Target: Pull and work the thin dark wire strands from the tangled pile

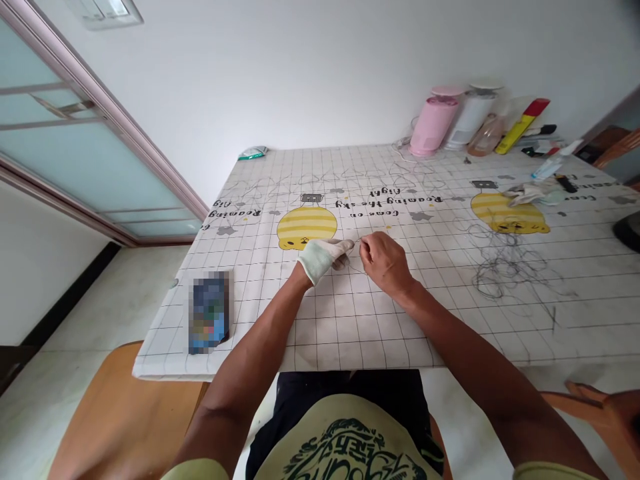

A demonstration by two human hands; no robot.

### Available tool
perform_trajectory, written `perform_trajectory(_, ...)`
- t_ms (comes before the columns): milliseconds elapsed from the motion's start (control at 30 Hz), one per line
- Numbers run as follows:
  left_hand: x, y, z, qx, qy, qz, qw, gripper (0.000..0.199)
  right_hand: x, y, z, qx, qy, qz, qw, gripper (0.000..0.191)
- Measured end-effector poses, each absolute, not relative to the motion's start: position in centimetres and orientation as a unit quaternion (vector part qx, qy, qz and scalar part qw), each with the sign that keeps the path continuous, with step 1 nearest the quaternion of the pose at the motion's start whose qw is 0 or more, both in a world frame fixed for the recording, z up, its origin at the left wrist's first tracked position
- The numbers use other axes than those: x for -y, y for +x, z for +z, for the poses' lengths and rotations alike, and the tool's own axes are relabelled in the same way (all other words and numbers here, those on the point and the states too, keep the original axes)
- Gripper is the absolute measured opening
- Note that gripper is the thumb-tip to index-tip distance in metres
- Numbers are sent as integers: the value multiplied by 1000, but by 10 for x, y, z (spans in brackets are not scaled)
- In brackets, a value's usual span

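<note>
My left hand (326, 258), in a pale glove with the fingertips showing darker, is closed in a pinch over the middle of the table. Close to its right, my bare right hand (384, 261) has its fingers curled and pressed together. A thin thread seems to run at the fingertips of both hands, too fine to make out well. On the right side of the tablecloth (320, 333) lies a loose tangle of dark thread (505, 263). More fine thread is spread along the back of the cloth.
A blurred dark packet or phone (209, 313) lies at the left front. Pink (434, 125) and white (470, 120) cylinders, a bottle (486, 135) and a yellow-red box (523, 127) stand at the back right. Nearby are a crumpled glove (537, 193) and a small packet (253, 153) at the back left.
</note>
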State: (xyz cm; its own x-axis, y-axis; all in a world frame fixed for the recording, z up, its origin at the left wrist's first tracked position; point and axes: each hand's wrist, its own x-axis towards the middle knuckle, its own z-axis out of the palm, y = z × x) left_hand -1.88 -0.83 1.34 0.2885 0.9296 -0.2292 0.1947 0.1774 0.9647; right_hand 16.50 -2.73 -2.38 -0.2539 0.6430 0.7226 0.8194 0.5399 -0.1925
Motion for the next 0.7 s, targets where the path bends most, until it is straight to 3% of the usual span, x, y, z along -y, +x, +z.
perform_trajectory(367,-2,-23,-11,-399,529,321,677,51,35,158,-20,810,-442,-139,361,26)
perform_trajectory(700,8,-20,-9,-352,502,307,728,50,37,160,-19,808,-437,-131,373,18)
